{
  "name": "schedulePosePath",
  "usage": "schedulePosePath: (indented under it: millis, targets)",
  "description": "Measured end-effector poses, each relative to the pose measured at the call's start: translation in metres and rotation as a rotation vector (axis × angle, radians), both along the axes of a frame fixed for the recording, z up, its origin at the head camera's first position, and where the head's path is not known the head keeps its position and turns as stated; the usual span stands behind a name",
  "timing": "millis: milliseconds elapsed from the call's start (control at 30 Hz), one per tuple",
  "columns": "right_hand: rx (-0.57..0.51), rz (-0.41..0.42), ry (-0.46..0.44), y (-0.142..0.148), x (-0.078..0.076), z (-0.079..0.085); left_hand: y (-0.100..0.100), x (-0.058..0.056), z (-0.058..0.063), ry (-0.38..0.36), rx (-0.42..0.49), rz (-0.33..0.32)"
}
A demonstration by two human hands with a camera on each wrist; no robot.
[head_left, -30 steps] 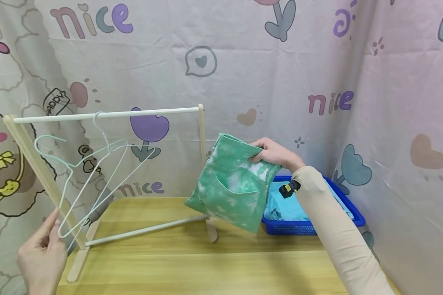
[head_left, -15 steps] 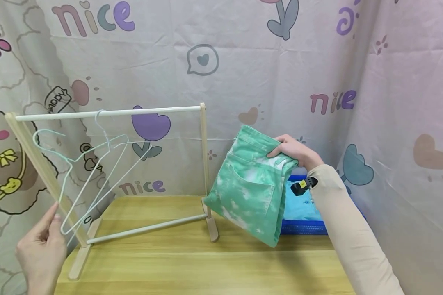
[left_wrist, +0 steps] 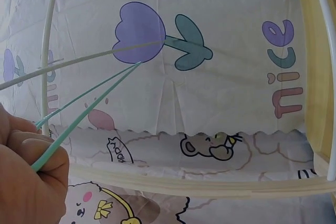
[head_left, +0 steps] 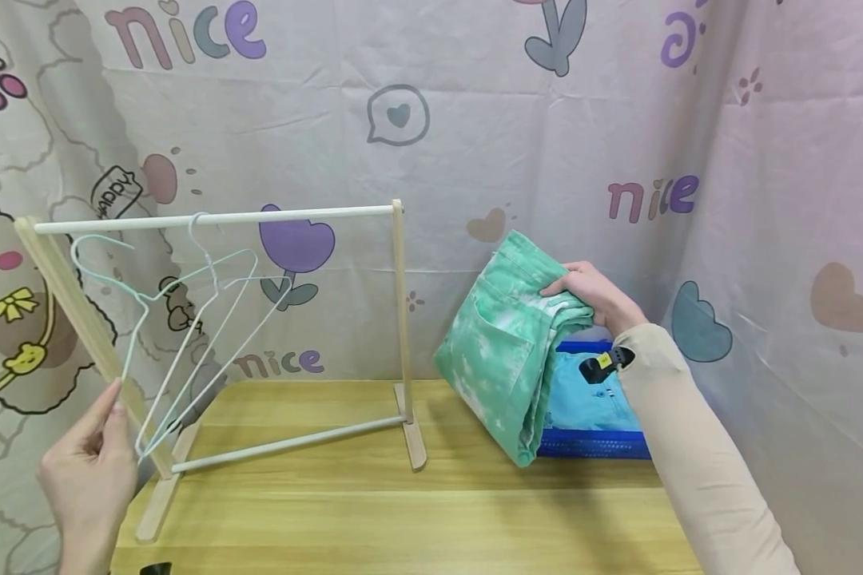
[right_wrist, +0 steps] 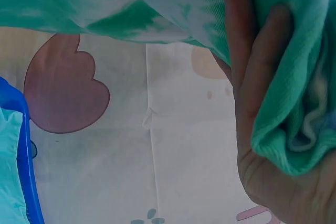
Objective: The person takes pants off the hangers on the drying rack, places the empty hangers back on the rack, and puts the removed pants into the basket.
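On the left of the head view, my left hand (head_left: 89, 479) pinches the lower end of a mint-green wire hanger (head_left: 144, 299), whose hook sits below the rack's top rod. In the left wrist view its fingers curl round the green wire (left_wrist: 79, 124). A white hanger (head_left: 205, 255) hangs from the rod and overlaps the green one. My right hand (head_left: 593, 295) grips the top of folded green-and-white tie-dye trousers (head_left: 499, 335) with a back pocket showing. In the right wrist view, fingers (right_wrist: 268, 51) lie against the green cloth (right_wrist: 105, 3), its folded edge draping over the palm.
A wooden rack with a white rod (head_left: 302, 216) stands on the left of the wooden table (head_left: 403, 527). Behind the right forearm is a blue basket (head_left: 597, 446) holding light blue clothing (head_left: 582, 391). Printed curtains (head_left: 475, 152) enclose the back and sides.
My right hand has moved right with the trousers, which have turned to show their folded side edge. The left hand has shifted slightly, and the green hanger's hook has risen closer to the rod.
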State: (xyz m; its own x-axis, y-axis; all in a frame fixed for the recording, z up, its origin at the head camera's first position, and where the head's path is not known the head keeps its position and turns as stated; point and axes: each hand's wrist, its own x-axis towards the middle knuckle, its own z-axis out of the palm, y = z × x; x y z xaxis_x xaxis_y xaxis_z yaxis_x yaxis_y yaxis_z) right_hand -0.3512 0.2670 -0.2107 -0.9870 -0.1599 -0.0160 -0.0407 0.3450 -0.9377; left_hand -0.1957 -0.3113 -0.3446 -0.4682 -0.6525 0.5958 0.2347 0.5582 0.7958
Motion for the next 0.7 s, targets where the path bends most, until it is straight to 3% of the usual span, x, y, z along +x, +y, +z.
schedulePosePath:
  millis: [433,700]
  targets:
    - [-0.177,-0.088,0.0,0.006,0.001,-0.003,0.003,0.002,0.003,-0.009,0.025,-0.005]
    - [-0.346,-0.188,-0.002,0.021,0.001,-0.005,0.004,0.0,0.002,-0.021,-0.032,0.007]
